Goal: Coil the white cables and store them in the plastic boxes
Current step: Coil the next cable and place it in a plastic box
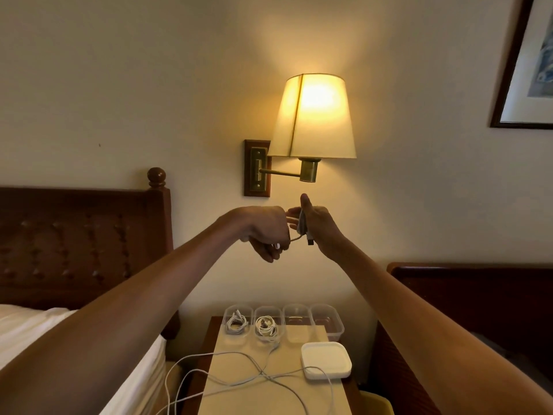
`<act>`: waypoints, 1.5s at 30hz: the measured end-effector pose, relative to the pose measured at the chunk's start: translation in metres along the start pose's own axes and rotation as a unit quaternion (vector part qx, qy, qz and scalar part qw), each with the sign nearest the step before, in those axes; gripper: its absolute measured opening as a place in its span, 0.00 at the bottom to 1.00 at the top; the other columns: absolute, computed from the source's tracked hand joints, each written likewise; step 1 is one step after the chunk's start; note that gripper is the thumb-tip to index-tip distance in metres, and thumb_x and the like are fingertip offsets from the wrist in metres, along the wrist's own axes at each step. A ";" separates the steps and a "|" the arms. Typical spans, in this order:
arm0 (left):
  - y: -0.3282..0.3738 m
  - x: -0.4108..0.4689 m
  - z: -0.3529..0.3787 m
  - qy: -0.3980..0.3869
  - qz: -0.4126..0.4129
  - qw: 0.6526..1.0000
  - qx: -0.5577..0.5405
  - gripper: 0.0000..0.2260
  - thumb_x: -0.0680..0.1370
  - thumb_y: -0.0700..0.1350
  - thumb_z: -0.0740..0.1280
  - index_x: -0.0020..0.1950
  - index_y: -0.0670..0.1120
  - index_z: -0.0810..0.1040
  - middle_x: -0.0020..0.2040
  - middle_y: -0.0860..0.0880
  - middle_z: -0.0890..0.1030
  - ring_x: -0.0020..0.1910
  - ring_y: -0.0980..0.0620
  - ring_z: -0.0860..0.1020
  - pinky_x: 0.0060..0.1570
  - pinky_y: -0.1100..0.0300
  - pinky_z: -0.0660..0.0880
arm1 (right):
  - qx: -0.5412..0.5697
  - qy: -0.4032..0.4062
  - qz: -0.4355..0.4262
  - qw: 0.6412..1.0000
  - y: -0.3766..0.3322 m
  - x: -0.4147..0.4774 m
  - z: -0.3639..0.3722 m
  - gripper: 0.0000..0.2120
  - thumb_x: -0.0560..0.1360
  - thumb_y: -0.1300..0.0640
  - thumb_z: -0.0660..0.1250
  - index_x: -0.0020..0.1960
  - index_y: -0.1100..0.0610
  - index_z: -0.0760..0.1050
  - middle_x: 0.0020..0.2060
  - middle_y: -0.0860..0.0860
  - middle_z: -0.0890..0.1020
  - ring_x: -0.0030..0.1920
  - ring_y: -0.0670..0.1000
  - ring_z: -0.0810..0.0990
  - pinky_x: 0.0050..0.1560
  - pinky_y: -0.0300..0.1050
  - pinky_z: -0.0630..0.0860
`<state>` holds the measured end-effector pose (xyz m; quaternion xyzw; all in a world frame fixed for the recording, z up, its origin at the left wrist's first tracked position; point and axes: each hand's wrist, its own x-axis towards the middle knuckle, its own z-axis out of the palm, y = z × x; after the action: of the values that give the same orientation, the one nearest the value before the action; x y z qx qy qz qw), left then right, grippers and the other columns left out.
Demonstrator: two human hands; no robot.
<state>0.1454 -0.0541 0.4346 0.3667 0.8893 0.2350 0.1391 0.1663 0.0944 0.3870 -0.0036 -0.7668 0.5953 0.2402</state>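
**Two raised hands winding a white cable beneath a lit wall lamp**

The right hand [321,226], thumb pointing up, grasps a small coil of white cable [302,227] wound around its fingers; a connector [310,242] dangles just below. The left hand [266,232], touching the right, has its fingers curled downward and pinches the short strand that runs to the coil. Above them glows a brass wall lamp [314,115].

Well below stands a nightstand [269,396] with a row of four clear plastic boxes [296,333] at its back. The two leftmost each hold a coiled cable [236,323]. Loose white cables [239,377] sprawl across the top beside white lids [326,359]. A bed [30,330] lies to the left.
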 end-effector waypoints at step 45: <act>-0.043 0.033 0.038 0.293 0.158 0.916 -0.222 0.12 0.81 0.52 0.66 0.55 0.44 0.80 0.45 0.48 0.84 0.43 0.52 0.82 0.40 0.62 0.78 | 0.132 0.030 0.141 0.981 -0.005 -0.017 -0.007 0.25 0.83 0.44 0.51 0.42 0.62 0.75 0.27 0.52 0.75 0.23 0.46 0.71 0.25 0.36 0.68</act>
<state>0.1137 -0.0451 0.3773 0.3769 0.7455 0.5423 -0.0894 0.1852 0.0943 0.3871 -0.0973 -0.6656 0.7189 0.1753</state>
